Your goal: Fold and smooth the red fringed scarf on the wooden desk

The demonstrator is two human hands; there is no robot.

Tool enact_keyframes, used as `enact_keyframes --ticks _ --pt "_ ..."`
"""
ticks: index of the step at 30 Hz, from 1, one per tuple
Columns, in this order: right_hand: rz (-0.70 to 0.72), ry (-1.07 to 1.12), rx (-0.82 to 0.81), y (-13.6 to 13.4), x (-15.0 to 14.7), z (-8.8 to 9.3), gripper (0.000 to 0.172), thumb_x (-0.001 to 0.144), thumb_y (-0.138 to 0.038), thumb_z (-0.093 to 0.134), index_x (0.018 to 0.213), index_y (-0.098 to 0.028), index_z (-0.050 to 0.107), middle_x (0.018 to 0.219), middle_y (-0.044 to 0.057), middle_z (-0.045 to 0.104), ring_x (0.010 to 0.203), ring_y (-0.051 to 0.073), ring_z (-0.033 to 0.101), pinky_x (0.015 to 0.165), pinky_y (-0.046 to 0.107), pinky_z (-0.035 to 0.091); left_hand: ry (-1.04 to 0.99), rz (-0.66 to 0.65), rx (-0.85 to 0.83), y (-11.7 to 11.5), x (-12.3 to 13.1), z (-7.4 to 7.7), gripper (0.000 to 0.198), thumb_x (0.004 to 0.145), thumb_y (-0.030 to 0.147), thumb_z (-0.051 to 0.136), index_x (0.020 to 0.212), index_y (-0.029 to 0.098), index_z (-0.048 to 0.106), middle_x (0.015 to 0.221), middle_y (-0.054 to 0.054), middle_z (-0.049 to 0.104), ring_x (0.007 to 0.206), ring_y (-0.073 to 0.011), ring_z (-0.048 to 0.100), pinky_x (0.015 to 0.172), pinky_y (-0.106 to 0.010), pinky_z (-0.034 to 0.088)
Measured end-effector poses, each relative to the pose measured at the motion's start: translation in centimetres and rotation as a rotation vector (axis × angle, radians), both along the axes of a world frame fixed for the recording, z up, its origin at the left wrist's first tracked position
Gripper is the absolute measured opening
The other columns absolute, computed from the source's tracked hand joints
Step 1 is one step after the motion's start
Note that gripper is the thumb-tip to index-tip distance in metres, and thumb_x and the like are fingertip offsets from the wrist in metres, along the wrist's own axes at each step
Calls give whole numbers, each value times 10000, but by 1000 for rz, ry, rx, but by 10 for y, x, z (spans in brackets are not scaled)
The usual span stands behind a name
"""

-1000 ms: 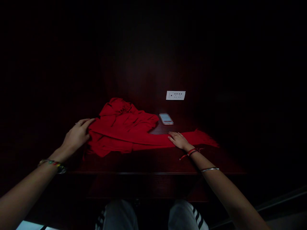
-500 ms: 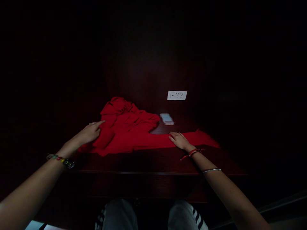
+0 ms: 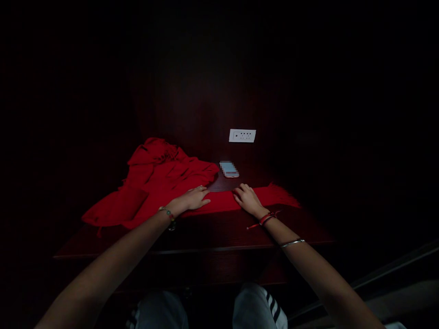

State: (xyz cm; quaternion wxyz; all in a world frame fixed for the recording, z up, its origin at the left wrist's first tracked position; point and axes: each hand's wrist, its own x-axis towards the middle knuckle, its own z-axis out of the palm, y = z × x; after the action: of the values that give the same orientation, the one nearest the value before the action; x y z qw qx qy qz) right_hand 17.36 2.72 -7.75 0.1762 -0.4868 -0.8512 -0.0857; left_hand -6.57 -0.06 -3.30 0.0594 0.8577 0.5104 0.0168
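A red cloth garment (image 3: 164, 176) lies over the dark table, bunched and wrinkled at the back left. From it a flat strip like a sleeve runs to the right. My left hand (image 3: 194, 198) rests on this strip near its start, fingers stretched out and the thumb apart. A short way to the right, my right hand (image 3: 248, 199) presses on the same strip, its fingers spread and slightly bent. Both palms face down, and the cloth beneath them is hidden.
Behind the strip a phone (image 3: 229, 169) with a blurred screen lies on the table (image 3: 212, 237). A white socket plate (image 3: 242, 135) is fixed to the dark back wall. My knees (image 3: 259, 306) are below the table's front edge. The surroundings are very dark.
My left hand has moved right from the garment's left side onto the strip. A left part of the garment now spreads farther left. My right hand stays on the strip; the view has shifted slightly.
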Motion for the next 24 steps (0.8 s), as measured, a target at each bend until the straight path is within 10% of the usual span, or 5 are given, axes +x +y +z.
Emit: enact_keyframes --ticks 7,17,24 --pt "246 -45 -83 -23 18 8 380 883 -345 277 1146 -180 497 1033 81 551 966 181 487 862 304 368 93 -24 -215 39 20 11 594 636 438 550 1156 158 478 1262 -149 427 1121 -281 421 896 -378 345" --pt "267 -223 2 -30 26 10 364 882 -277 295 1207 -206 444 1143 87 505 1015 181 485 848 296 398 112 -110 -155 5 38 -15 764 748 614 325 1344 173 141 1407 -117 37 1281 -264 -5 1001 -479 42" --pt "384 -380 119 -36 18 27 268 856 -223 385 1074 -151 522 943 93 573 886 178 518 798 312 386 -35 -99 -239 36 38 8 539 822 349 341 1326 194 228 1357 -76 298 1190 -191 331 956 -278 241"
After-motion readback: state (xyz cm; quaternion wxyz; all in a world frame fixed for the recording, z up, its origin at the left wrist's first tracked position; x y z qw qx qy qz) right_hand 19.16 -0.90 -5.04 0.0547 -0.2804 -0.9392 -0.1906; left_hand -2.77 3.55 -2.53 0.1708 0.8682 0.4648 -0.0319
